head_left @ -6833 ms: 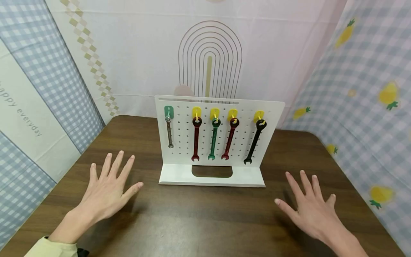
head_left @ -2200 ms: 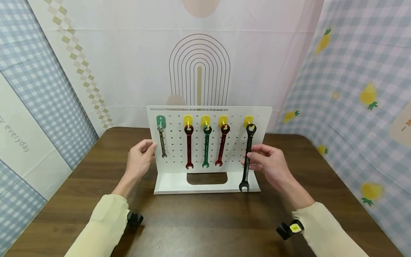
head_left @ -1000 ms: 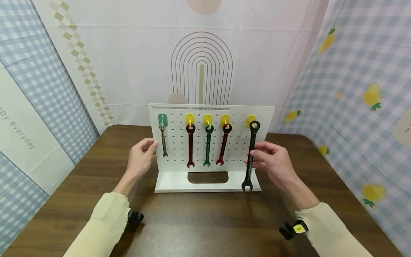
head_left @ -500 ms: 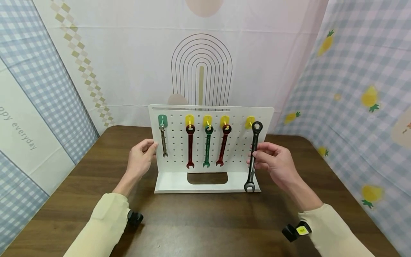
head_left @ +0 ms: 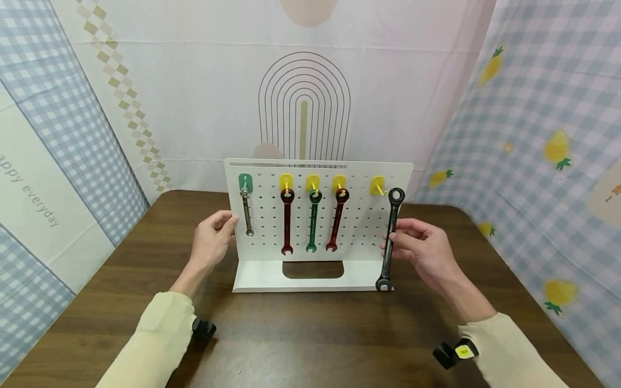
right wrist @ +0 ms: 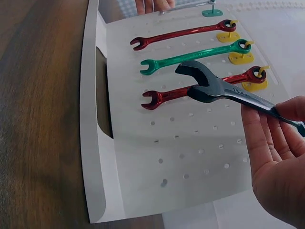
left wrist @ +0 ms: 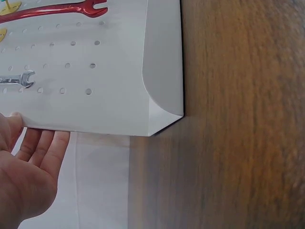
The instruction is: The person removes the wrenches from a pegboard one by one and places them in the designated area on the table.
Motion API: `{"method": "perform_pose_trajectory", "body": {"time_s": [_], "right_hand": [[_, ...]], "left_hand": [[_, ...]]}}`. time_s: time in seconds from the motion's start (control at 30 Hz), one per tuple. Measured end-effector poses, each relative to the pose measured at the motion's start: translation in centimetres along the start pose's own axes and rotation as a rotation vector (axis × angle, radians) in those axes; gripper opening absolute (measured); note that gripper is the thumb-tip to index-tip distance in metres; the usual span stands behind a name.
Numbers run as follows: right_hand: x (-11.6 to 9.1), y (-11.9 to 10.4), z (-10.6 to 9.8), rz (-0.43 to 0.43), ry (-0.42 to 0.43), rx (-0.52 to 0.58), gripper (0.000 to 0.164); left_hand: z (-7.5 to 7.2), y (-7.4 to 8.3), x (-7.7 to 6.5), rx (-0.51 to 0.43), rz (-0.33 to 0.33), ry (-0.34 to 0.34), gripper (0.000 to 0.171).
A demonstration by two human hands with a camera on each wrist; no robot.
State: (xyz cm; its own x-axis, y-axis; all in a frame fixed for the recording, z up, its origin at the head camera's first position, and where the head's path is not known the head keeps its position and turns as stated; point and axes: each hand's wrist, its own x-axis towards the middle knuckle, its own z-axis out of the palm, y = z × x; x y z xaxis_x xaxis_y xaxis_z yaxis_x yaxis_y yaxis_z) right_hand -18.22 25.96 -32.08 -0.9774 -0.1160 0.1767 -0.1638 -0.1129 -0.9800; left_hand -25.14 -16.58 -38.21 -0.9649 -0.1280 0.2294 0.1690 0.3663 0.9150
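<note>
My right hand point(head_left: 427, 248) pinches a black combination wrench point(head_left: 390, 242) by its shank, ring end up, in front of the board's right edge. The ring is off the rightmost yellow hook point(head_left: 378, 186), which stands bare. In the right wrist view the wrench's open end point(right wrist: 205, 83) points away from the thumb. My left hand point(head_left: 211, 240) grips the left edge of the white pegboard point(head_left: 264, 275), thumb in front and fingers behind in the left wrist view. A small silver wrench point(head_left: 247, 213) hangs beside it from a green hook point(head_left: 245, 181).
Two red wrenches point(head_left: 287, 222) point(head_left: 337, 221) and a green wrench point(head_left: 314, 221) between them hang from yellow hooks. The board stands on a brown wooden table point(head_left: 301, 334), with a white curtain point(head_left: 208, 97) behind and checked cloth point(head_left: 524, 178) at the right.
Earlier both hands were spread over the table and the black wrench hung on its hook. The right hand has lifted it off and moved it right; the left hand has taken the board's edge.
</note>
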Motion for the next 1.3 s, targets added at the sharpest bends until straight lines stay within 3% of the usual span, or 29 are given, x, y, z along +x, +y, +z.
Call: {"method": "perform_pose_trajectory", "body": {"time_s": [0.7,1.3], "right_hand": [[-1.0,0.9,-2.8,0.118,0.034,-0.036,0.020],[-1.4,2.7,-6.8,0.213,0.093,-0.065,0.019]], "left_hand": [[-0.2,0.1,-0.2,-0.004,0.002,-0.012,0.033],[-0.2,0.0,-0.2,0.008,0.000,-0.011,0.033]]}}
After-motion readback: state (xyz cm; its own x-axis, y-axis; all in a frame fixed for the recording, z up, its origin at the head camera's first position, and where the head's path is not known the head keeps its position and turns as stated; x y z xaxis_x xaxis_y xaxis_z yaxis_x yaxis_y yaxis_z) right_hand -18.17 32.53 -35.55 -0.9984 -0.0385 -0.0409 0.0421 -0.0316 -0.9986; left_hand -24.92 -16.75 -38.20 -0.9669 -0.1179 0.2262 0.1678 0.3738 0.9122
